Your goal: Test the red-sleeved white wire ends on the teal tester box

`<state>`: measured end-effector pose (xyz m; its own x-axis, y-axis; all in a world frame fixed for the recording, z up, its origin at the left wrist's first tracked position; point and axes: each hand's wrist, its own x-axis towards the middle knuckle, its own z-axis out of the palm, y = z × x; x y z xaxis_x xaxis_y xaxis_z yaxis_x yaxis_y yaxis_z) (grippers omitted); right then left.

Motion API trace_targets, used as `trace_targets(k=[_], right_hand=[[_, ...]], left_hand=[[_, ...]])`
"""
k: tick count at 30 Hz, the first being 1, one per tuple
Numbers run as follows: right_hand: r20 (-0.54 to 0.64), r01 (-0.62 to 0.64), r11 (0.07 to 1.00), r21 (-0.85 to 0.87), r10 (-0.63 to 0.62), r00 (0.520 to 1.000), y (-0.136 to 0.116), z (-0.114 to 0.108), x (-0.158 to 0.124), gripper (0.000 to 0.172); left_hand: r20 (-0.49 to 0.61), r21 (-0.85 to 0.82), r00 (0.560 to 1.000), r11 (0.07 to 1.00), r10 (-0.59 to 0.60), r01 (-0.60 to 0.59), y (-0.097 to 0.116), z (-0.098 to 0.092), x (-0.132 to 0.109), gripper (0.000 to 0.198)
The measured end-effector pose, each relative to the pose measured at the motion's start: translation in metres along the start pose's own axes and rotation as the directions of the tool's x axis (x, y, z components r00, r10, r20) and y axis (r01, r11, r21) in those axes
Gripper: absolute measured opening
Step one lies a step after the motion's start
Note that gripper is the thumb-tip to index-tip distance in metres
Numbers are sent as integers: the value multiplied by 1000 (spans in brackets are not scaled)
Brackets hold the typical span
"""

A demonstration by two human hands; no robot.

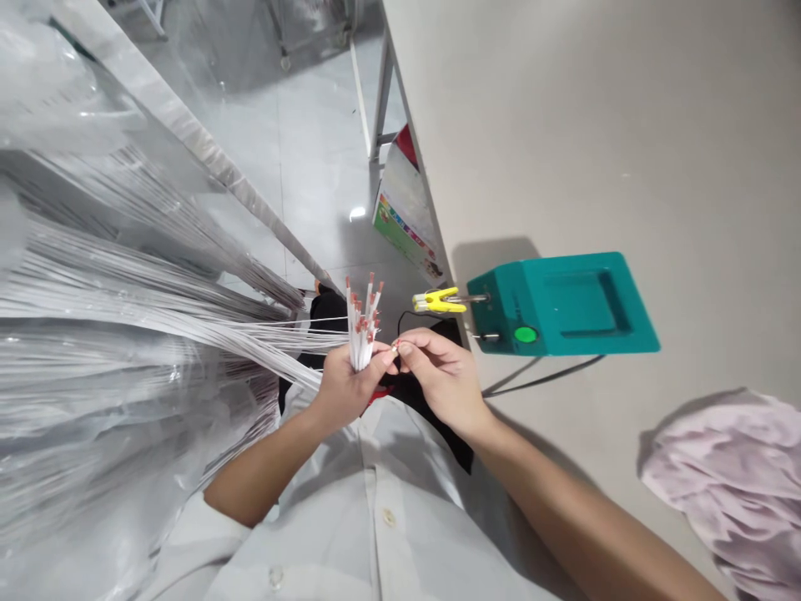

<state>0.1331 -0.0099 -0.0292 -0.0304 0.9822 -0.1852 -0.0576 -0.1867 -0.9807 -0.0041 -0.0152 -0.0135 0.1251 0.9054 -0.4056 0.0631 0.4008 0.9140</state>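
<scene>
A bundle of white wires (361,338) with reddish-copper ends stands up out of my left hand (351,384), whose fingers are wrapped round it. The long tails of the wires run off to the left. My right hand (441,376) meets the left thumb and pinches a small reddish wire end (395,346) between thumb and forefinger. Just beyond the right hand, on the table, is a teal device (563,305) with a green button (526,335). A yellow clip (440,300) sits on a metal rod at its near side.
Many white wires (125,275) hang over a rail (206,150) at left, partly under clear plastic. A pinkish cloth (738,484) lies on the pale table (563,125) at right. A black cable (544,376) leaves the device. A printed box (406,217) stands below the table edge.
</scene>
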Motion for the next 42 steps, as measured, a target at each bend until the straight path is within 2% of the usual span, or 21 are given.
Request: trace_targets(k=[6,11,14,17,21,26,30,33,37,40,42], right_hand=[[-10,71,994,-80,-72,997,1,-2,0,21],[8,40,994,-98,-40,999,-2,-6,0,19],[-20,125,984,-125,-129,991,-8,-11,1,14],[81,256,944,-206,-244,966,-14,-16,4,18],[271,325,898,-298,-247,930,-17,-21,8,7],[312,280,936,-215,-205,928,-18,-23,7,7],[254,128,991,44,-135,958,-15,-15,3,5],[248,-9,977,211,-44,968,-6,-9,2,4],[278,-124,940,318,33,960,8,-6,1,6],[259,-117,934,338,27,966,10,-5,-1,7],[175,-47,955,293,-6,984,8,-3,-3,7]], left_hand=[[-11,2,999,999,39,-39,-1,-4,1,23],[-67,56,996,997,50,-46,-4,-7,2,22],[-80,135,993,988,89,-78,-2,-8,2,21],[-43,186,991,975,129,-119,-1,-8,0,23],[33,224,991,965,130,-134,-2,-10,0,24],[117,127,984,981,131,-146,2,-15,2,24],[221,-127,974,992,43,-15,3,-17,4,25],[261,-279,965,957,1,74,0,-17,5,25],[266,-381,964,916,-20,124,-5,-13,5,24],[255,-394,967,911,-17,120,-8,-11,6,23],[233,-383,972,917,-17,108,-11,-10,6,23]])
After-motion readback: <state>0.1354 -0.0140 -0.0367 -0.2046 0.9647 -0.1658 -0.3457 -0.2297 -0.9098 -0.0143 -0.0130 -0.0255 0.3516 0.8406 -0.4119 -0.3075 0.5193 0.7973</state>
